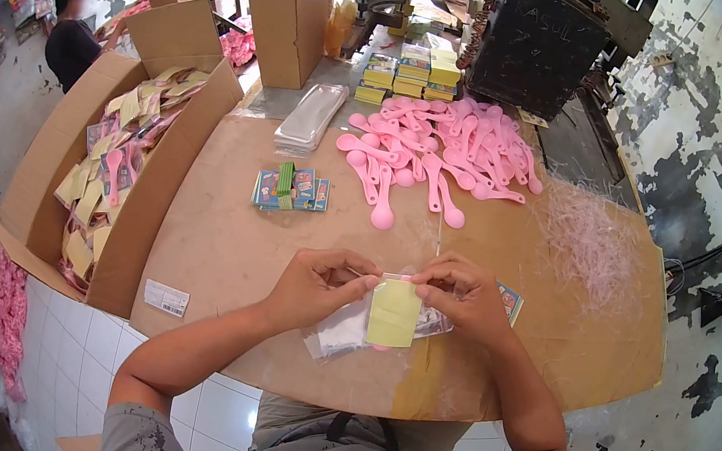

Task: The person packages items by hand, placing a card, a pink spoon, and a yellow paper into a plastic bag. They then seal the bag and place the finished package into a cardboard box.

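Near the table's front edge, my left hand [328,278] and my right hand [460,295] pinch the top corners of a small clear plastic bag. Inside or against it is a pale yellow card [395,313], with bits of pink showing above and below; what the pink belongs to is mostly hidden. Under my hands lie more clear plastic bags [344,332]. By my right hand, a printed card [510,302] is partly covered. Further off are a banded bundle of printed cards [290,189] and a heap of pink plastic spoons [432,148].
An open cardboard box [121,261] full of packed cards and spoons stands left. Clear sleeves [311,117], card stacks [413,71] and a dark machine [534,47] are behind. Plastic shreds [590,239] lie right. A person [72,47] is at the far left.
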A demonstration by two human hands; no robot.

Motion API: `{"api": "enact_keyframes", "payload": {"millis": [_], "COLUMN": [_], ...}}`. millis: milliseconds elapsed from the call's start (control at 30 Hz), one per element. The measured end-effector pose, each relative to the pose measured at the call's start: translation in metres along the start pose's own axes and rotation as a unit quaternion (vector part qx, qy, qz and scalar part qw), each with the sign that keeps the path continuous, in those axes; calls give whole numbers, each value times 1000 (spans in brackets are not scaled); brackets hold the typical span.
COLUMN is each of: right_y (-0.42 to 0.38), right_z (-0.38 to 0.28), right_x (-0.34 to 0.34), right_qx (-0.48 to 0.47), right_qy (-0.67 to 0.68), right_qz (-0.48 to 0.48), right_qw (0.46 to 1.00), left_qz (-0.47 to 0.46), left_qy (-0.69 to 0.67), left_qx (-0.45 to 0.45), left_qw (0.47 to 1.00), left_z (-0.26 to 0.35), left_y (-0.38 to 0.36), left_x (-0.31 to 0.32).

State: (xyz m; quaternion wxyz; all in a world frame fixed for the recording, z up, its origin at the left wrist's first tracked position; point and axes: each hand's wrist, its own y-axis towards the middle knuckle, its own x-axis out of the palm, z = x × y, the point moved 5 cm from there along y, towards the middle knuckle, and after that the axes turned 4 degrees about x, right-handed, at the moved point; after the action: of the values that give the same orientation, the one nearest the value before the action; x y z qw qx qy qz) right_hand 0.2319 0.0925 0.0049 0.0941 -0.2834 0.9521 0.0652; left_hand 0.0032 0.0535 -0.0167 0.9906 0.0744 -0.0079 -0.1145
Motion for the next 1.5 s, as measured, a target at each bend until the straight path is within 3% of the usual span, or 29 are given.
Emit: {"api": "enact_keyframes", "payload": {"millis": [133, 367, 533, 700, 733, 800, 867, 900, 967, 1067, 1133, 1200, 1300, 1433, 1500], "right_y": [0, 1, 3, 2, 0, -3, -9, -11, -15, -21, -29, -32, -32, -28, -29], "right_z": [17, 9, 3, -6, -10, -16, -20, -22, -26, -31, -22, -12, 2, 6, 6], "right_x": [2, 12, 9, -2, -10, -28, -53, -62, -78, -90, -102, -109, -114, -112, -113], "right_qx": [41, 94, 45, -15, -20, -18, -4, -10, -23, -22, -17, 15, 98, 140, 123], "right_qy": [66, 69, 80, 85, 65, 8, -66, -117, -217, -401, -437, -432, -370, -327, -316], "right_qz": [-20, -95, -57, 6, 25, 62, 103, 115, 142, 158, 118, 79, 36, 42, 51], "right_qw": [997, 989, 994, 996, 997, 998, 992, 986, 966, 902, 892, 898, 923, 933, 939], "left_qz": [14, 19, -48, -54, -41, 37, 311, 352, 347, 246, 94, 12, -27, -45, -47], "left_qy": [-35, -38, 37, -34, -61, -35, -41, -145, -224, -17, 186, 295, 436, 393, 342], "left_qx": [-29, 36, -9, -55, -63, 8, 138, 219, 267, 196, 69, 62, 183, 191, 125], "left_qw": [999, 998, 998, 996, 995, 999, 940, 898, 871, 949, 976, 953, 881, 898, 930], "left_z": [-3, 5, 0, -2, 4, 21, 53, 61, 77, 40, 22, 13, 6, -3, -5], "left_y": [1, 1, -2, 2, 4, 9, 4, 4, 5, 12, 12, 7, 2, 2, 4], "left_x": [0, 0, 9, 0, -6, -43, -82, -98, -104, -84, -47, -12, 14, 17, 14]}}
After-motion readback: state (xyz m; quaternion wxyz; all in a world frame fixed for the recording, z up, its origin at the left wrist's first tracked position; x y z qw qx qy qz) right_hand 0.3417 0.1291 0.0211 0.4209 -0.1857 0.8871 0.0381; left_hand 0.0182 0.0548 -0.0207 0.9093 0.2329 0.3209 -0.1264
